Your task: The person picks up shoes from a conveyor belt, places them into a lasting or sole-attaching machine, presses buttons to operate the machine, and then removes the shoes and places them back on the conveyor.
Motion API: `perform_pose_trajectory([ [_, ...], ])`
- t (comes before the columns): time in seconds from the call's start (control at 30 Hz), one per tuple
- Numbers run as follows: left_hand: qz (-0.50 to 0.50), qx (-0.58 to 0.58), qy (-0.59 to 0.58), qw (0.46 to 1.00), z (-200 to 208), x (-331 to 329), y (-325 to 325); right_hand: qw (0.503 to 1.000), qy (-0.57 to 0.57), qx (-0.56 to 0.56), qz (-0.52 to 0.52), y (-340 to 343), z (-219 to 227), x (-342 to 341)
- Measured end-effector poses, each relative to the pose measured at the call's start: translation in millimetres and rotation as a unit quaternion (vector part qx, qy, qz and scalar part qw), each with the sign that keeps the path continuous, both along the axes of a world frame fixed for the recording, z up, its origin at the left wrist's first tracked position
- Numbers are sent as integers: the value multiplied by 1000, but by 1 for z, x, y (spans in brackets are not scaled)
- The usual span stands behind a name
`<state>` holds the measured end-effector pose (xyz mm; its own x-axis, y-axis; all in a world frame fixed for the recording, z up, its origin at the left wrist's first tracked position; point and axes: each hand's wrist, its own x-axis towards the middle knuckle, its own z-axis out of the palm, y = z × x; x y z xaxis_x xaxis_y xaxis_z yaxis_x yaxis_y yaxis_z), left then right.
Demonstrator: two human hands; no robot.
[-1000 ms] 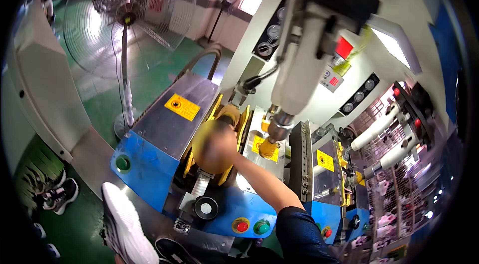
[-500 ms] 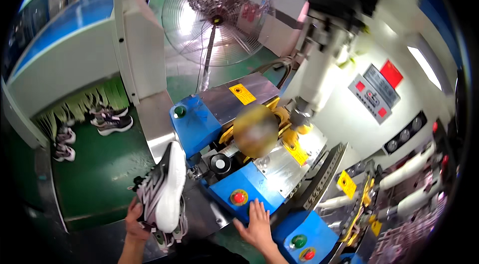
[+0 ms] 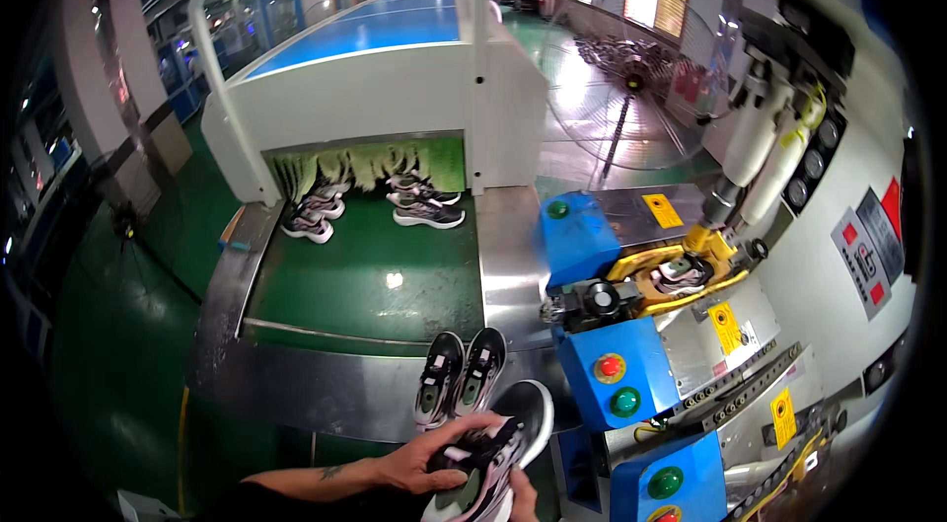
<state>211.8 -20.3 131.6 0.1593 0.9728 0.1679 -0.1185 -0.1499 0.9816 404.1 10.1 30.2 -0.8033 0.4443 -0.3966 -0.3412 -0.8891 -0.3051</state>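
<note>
My left hand (image 3: 434, 461) grips a black, white and pink sneaker (image 3: 498, 448) at the bottom edge of the view, fingers over its upper. My right hand (image 3: 521, 500) holds the same sneaker from beneath and is mostly hidden by it. Just beyond, a matching pair of sneakers (image 3: 459, 376) lies soles up on the steel ledge (image 3: 326, 389) in front of the green conveyor belt (image 3: 365, 285). To the right, another shoe (image 3: 681, 271) sits clamped in the yellow holder of the blue press machine (image 3: 631, 364).
More sneakers (image 3: 426, 211) lie on the belt near the white tunnel (image 3: 375, 88) with its green strip curtain. A standing fan (image 3: 631, 78) is behind the press. Red and green buttons (image 3: 610, 367) face me on the machine. Green floor lies to the left.
The view has swung left from the press toward the conveyor. My right hand has left the machine front and now supports the sneaker together with my left hand.
</note>
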Motion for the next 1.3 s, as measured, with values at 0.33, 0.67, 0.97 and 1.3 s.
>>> perform_pose_trajectory([
  [0.33, 299, -6, -166, 940, -89, -116, -32, 872, -364, 303, -123, -6, -53, -127],
  [0.67, 334, -112, -151, 923, -89, -247, -37, 498, -720, 483, 33, 46, -132, -259],
  [0.97, 153, -78, -31, 985, -92, -223, 25, 732, -593, 210, -261, -72, -21, -163],
  [1.3, -462, 19, -187, 867, -61, 0, -71, 518, -639, 105, -559, -361, 96, -108],
])
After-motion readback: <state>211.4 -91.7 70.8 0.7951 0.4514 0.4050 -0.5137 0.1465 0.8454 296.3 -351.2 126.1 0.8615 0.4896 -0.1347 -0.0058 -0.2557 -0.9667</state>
